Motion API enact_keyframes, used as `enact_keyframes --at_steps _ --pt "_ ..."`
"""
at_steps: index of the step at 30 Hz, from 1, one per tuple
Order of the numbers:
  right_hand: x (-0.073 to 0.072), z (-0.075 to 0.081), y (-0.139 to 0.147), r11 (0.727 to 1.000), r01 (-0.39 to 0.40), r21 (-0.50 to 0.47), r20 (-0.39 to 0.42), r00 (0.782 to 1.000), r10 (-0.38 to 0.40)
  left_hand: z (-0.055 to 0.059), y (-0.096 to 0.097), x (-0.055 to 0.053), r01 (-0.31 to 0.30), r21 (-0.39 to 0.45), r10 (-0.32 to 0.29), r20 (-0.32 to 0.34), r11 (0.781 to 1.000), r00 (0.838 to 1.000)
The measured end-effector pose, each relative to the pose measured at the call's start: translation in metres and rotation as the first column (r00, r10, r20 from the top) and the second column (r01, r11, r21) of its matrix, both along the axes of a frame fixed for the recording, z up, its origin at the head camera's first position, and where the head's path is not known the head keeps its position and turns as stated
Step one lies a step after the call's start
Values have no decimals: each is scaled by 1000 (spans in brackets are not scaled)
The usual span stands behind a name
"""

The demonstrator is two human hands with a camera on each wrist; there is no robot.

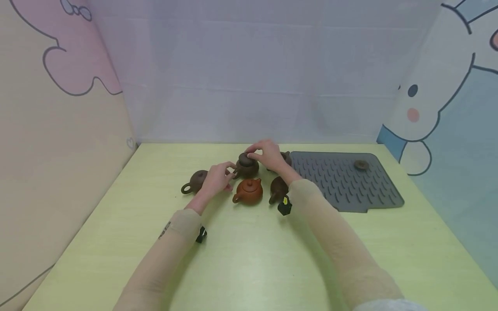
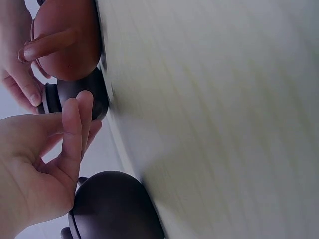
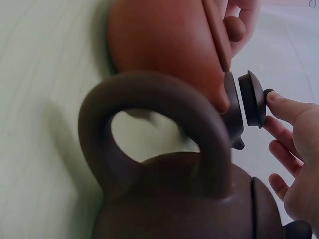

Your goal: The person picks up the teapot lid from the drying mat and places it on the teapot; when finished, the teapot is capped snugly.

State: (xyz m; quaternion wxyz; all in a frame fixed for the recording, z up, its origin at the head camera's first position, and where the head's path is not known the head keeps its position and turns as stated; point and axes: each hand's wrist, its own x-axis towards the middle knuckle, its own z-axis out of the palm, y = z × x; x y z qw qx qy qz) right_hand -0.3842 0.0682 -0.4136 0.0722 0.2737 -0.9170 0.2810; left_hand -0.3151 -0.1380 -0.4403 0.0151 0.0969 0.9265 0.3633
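Observation:
My right hand (image 1: 268, 155) pinches the knob of a dark brown lid (image 3: 253, 99), held just off its teapot (image 1: 247, 169) with a thin gap showing. Beside that teapot is my left hand (image 1: 218, 178), fingertips right at its handle; in the left wrist view the fingers (image 2: 73, 124) overlap the pot, and I cannot tell whether they grip it. An orange-brown teapot (image 1: 249, 192) stands in front of the dark one. Partly behind my left hand sits another dark teapot (image 1: 197, 180). Below my right wrist stands a brown teapot (image 3: 174, 214) with a loop handle.
One more dark teapot (image 1: 288, 157) stands at the back, partly hidden by my right hand. A grey ridged mat (image 1: 342, 190) covers the table's right side, and a round brown lid (image 1: 361, 164) lies on it. Cloth-covered walls (image 1: 256, 77) border the pale table (image 1: 249, 259).

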Motion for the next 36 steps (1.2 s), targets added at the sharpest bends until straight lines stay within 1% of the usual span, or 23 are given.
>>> enact_keyframes --at_steps 8,15,22,30,36 --pt "0 -3 1 1000 -8 1 23 1000 8 0 1 -1 1 0 -1 -1 1000 1000" --pt "0 -4 0 1000 2 27 43 999 -3 1 1 -1 -3 3 3 -4 1000 1000" --pt "1 -1 -2 999 15 40 65 998 -17 1 1 -1 3 -1 -3 -23 1000 1000" --pt "2 0 -3 998 19 60 73 997 -24 1 -1 -1 4 5 -4 -20 1000 1000" --pt "4 0 1 999 -4 46 68 998 1 -1 -1 0 7 -5 -7 -23 1000 1000"
